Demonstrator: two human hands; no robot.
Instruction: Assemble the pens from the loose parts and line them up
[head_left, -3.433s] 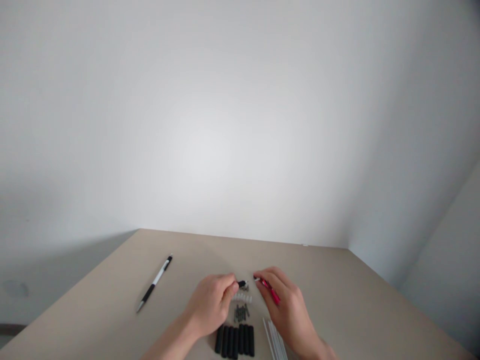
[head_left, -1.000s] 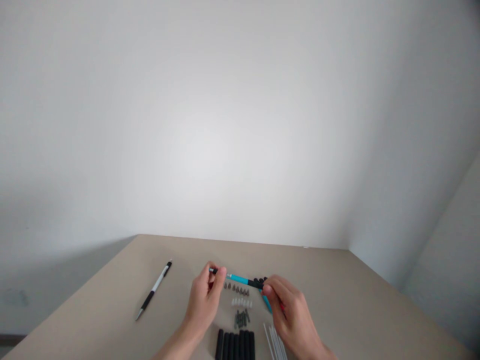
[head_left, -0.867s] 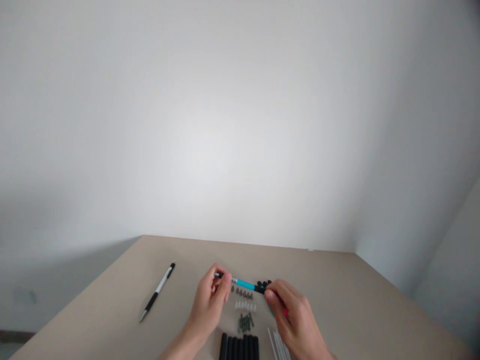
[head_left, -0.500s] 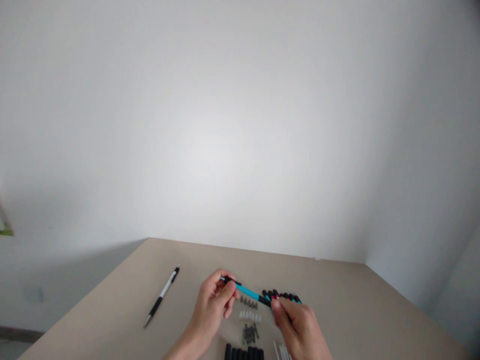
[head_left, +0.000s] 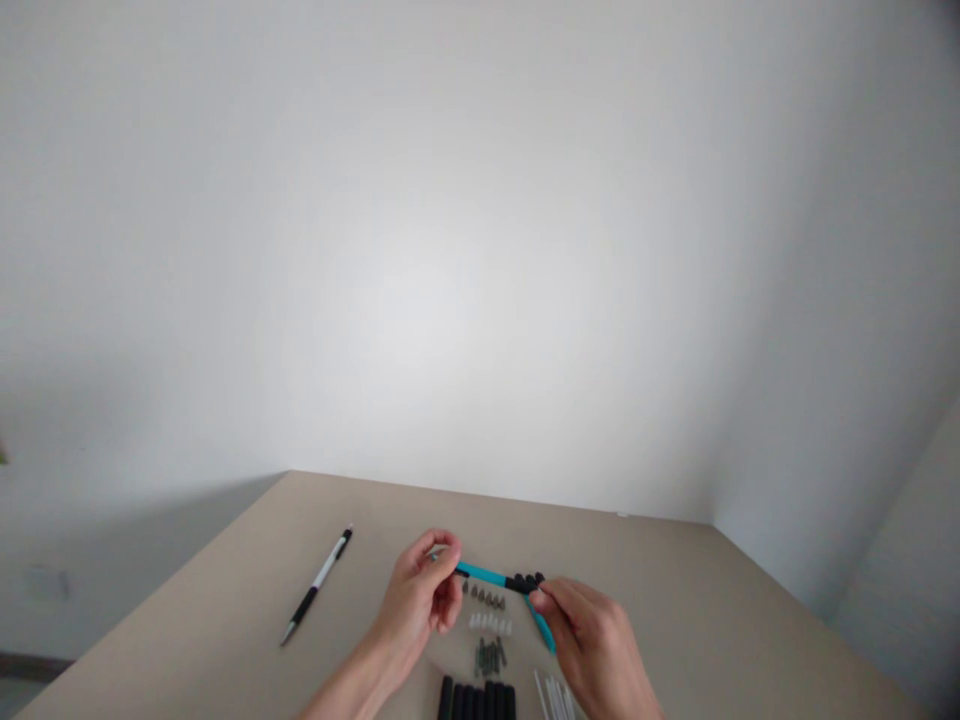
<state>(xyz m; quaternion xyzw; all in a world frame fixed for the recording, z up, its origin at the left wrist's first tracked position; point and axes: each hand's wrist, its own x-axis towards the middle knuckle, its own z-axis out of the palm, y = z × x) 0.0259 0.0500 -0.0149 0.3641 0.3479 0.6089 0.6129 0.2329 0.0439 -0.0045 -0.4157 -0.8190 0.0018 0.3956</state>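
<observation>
Across the lower centre of the frame, a slim turquoise barrel with a black end section (head_left: 484, 574) is held nearly level above the tabletop (head_left: 675, 600), its right end slightly lower. My left hand (head_left: 416, 595) pinches it between thumb and fingertips at the left end, the remaining fingers loosely curled; a small dark sliver shows under that end, too small to identify. My right hand (head_left: 592, 635) pinches the black section at the other end between thumb and forefinger; what its inner fingers do is hidden from me.

Handling, as I judge it: light, stiff along its length, probably plastic. The turquoise stretch looks smooth and could turn or slip under a loose pinch; the black section looks matte and should give better purchase. I rate the black section and the far left end as the sound places to hold, with light pressure and no bending force.

Below the barrel, centre bottom of the frame, I note a row of small grey-brown cones (head_left: 489, 599), a row of small translucent white pieces (head_left: 491, 625), a cluster of thin dark coils, apparently springs (head_left: 491, 657), and a row of black cylindrical sleeves (head_left: 480, 702). Beside my right hand lie a second turquoise barrel (head_left: 541, 625) and thin white rods (head_left: 553, 695). At lower left, well apart, lies a white-and-black pen (head_left: 318, 584).
</observation>
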